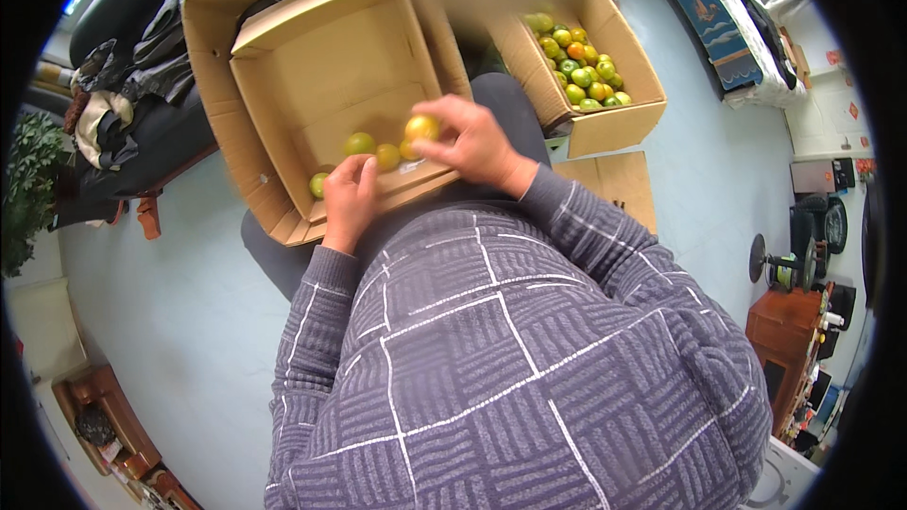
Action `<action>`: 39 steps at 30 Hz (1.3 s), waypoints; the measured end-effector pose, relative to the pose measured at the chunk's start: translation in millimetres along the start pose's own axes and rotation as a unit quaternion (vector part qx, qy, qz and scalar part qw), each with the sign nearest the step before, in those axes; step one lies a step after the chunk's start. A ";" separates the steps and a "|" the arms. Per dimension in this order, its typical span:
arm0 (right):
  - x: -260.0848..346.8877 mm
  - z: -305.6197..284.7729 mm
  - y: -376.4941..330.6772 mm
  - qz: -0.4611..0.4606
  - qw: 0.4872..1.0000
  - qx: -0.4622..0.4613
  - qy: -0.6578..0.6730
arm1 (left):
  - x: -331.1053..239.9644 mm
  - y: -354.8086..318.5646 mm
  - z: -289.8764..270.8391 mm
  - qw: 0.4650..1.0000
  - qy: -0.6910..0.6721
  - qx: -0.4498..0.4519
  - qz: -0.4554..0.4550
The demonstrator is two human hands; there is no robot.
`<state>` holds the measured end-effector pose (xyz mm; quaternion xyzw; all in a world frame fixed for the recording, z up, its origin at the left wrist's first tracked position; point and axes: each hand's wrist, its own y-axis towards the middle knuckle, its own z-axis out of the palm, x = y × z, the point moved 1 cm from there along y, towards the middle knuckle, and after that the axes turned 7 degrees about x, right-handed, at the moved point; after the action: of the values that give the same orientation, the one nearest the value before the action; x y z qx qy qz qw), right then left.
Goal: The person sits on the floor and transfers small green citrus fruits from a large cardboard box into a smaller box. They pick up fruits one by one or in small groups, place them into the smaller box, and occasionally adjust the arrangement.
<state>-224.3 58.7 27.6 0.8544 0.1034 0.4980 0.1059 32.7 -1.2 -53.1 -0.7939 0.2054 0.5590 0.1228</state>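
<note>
A cardboard box [326, 66] rests on my lap, holding several yellow-green citrus fruits along its near wall. My right hand [472, 142] holds one yellow fruit [421, 126] over the near edge of the box. My left hand [348, 198] rests on the box's near wall, fingers curled beside a green fruit [318, 184] and close to a yellow-green fruit [359, 144] and an orange-yellow one [387, 157]. Whether the left hand grips a fruit is hidden by its fingers.
A second cardboard box [619, 123] to my right holds many green and orange citrus fruits [581, 66]. A flat cardboard piece [614, 184] lies on the pale floor. A dark sofa with clothes [142, 66] stands at left; wooden furniture [789, 340] at right.
</note>
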 end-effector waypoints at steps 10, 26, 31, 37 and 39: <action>-12.3 42.9 -10.4 0.024 0.990 0.113 0.084 | -14.9 -3.2 -3.1 0.981 -0.125 0.148 0.011; -11.4 40.1 -11.3 0.045 0.983 0.117 0.133 | -5.7 -0.1 -3.4 0.986 -0.098 0.136 0.012; -14.5 41.4 -11.2 0.053 0.986 0.112 0.110 | -11.4 -1.8 -4.4 0.987 -0.105 0.116 0.035; -15.9 42.5 -11.3 0.057 0.989 0.102 0.091 | -11.9 -4.3 -0.6 0.993 -0.074 -0.088 0.006; -15.5 42.5 -11.0 0.066 0.989 0.102 0.085 | -9.2 -3.2 -3.5 0.979 -0.047 -0.201 -0.002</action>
<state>-195.5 61.5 -8.9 0.8204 0.1062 0.5614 -0.0242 34.4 2.0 -43.4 -0.7758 0.0813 0.6250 -0.0282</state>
